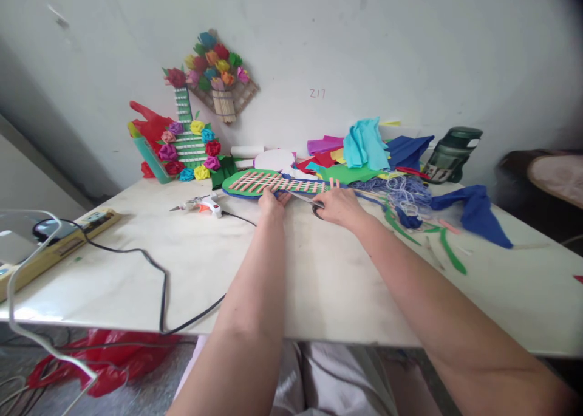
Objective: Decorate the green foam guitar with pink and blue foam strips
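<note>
A guitar-shaped craft piece (pixel 248 183) lies flat, green on top with a blue edge and pale pink strips across it. My left hand (pixel 272 203) grips its near edge, thumb toward the top and some fingers lower down. In my right hand (pixel 341 206) is a pair of scissors (pixel 317 209) with dark handles. Their blades point left along the near edge of the craft piece, close to my left fingers. Whether the blades are touching the paper is hard to see.
A white glue gun (pixel 209 205) lies left, its black cord (pixel 164 282) crossing the table to a power strip (pixel 68 246). Behind stand a flower-decorated green guitar (pixel 189 143) and a flower picture (pixel 223 103). Blue string (pixel 405 192), green scraps (pixel 452 252) and a dark bottle (pixel 453 155) are right.
</note>
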A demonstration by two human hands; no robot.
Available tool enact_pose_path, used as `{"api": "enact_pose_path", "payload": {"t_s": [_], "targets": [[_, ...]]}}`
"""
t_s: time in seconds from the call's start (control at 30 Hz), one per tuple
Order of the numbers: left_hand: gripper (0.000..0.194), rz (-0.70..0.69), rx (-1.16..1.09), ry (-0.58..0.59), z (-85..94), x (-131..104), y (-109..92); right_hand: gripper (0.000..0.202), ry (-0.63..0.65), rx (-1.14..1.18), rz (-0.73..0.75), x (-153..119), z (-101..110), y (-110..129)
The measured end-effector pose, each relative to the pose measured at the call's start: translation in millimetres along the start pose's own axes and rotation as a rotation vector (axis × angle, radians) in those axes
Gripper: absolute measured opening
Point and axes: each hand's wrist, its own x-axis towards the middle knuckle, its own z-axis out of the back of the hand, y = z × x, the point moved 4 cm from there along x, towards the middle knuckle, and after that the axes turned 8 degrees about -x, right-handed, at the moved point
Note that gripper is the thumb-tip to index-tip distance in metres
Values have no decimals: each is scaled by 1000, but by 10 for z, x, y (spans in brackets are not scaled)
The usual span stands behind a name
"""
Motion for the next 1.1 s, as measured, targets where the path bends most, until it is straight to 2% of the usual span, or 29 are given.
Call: {"api": "enact_pose_path", "payload": {"t_s": [0.37, 0.67, 1.1], "targets": [[20, -34, 1, -13, -2, -39, -4, 37, 37, -7, 2, 29, -84, 158], [12, -34, -44, -24, -6, -73, -5, 36, 13, -13, 12, 54, -90, 218], [19, -17, -23, -21, 2, -26, 2, 38, 29, 1, -12, 62, -105, 203]]}}
